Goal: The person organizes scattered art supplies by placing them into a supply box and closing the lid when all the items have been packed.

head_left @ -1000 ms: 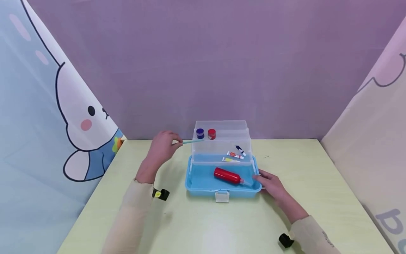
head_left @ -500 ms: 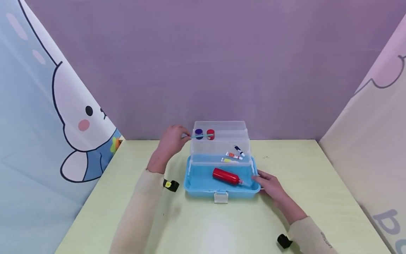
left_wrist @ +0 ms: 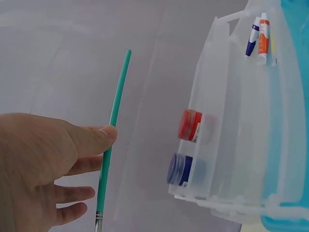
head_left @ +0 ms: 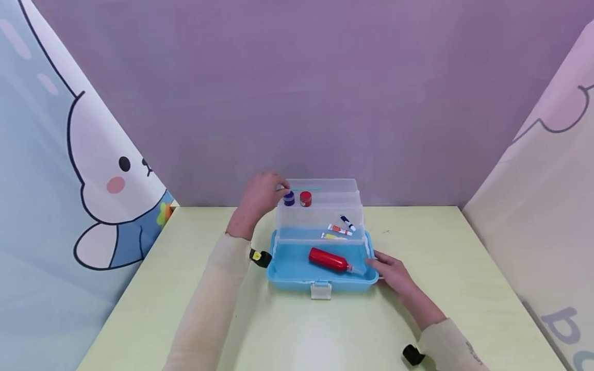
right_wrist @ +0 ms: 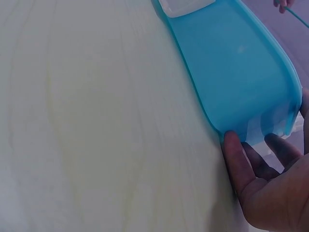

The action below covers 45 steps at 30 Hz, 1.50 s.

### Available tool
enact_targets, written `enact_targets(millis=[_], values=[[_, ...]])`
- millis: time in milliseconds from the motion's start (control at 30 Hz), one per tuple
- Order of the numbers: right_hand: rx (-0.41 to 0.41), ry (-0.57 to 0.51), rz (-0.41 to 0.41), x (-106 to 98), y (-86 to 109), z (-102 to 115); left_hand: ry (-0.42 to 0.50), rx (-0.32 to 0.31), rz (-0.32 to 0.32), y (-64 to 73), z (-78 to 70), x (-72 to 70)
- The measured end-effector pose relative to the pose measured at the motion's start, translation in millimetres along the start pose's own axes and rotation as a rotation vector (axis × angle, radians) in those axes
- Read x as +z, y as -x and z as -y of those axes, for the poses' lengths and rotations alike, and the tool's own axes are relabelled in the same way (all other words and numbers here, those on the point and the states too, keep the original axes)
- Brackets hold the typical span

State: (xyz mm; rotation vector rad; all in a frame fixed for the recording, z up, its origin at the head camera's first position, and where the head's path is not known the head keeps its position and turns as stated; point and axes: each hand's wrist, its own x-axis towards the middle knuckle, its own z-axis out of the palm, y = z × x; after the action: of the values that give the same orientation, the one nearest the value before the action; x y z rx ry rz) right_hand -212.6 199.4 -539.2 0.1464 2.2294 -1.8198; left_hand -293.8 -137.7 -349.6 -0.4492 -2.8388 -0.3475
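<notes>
My left hand pinches a green paintbrush between thumb and fingers, its metal ferrule pointing down in the left wrist view. In the head view the brush lies across the back part of the raised clear trays, behind a blue paint jar and a red paint jar. At the right end of the open blue storage box, my right hand grips the wall, fingers and thumb at its corner. A red bottle with a clear nozzle lies inside the box.
Small paint tubes, blue, orange and yellow, lie in a lower tray. A clear latch hangs at the box front. The pale table meets a purple backdrop close behind the box.
My left hand has moved right and away from me with the paintbrush, from left of the box to over the rear trays. The right hand stays at the box's right end.
</notes>
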Motion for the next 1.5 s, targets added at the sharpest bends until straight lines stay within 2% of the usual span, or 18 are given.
enact_targets(millis=[167,433,700,933,1167,1300,1500], values=[[0.019,-0.005,-0.011,1,2.2,-1,0.016,-0.016,0.033,-12.3,-7.2,2.9],[0.008,0.003,-0.027,2,1.5,1,0.064,0.034,0.055,-30.0,-14.0,4.5],[0.009,-0.014,-0.028,2,-0.1,-2,0.068,0.008,0.105,-49.3,-23.4,0.8],[0.004,-0.019,-0.018,8,1.4,1,0.058,0.026,0.133,-61.0,-25.1,-0.8],[-0.02,-0.005,-0.001,5,0.8,1,0.018,0.036,0.154,-77.4,-27.6,12.9],[-0.028,-0.004,0.011,8,-0.5,0,-0.003,0.032,0.128,-83.7,-24.6,23.7],[-0.01,-0.018,-0.019,11,-1.8,2,-0.009,0.036,0.08,-87.8,-21.1,35.8]])
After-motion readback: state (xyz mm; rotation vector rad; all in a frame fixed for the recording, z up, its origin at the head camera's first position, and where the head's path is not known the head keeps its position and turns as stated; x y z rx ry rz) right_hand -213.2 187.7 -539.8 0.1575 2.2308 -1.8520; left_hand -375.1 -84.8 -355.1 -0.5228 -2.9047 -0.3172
